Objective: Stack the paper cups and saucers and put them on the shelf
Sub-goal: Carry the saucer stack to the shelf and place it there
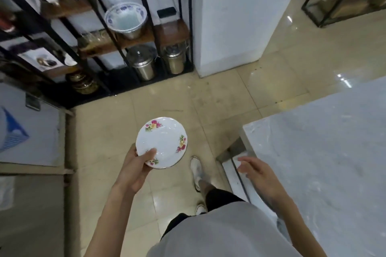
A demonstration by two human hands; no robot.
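Observation:
My left hand (135, 170) grips a white saucer stack (162, 141) with painted flowers and a gold rim, thumb on top, held level above the tiled floor. A second rim shows under the top saucer. My right hand (258, 173) hangs free with its fingers spread, next to the corner of the grey marble table (325, 152). The black metal shelf (129, 47) with brown wooden boards stands ahead at the upper left. No paper cups are visible.
On the shelf stand a blue-and-white bowl on a steel pot (126, 19), two steel canisters (143, 64) on the bottom level, and golden dishes (82, 83). A white pillar (234, 16) rises right of the shelf. A cardboard box (29, 137) lies at the left.

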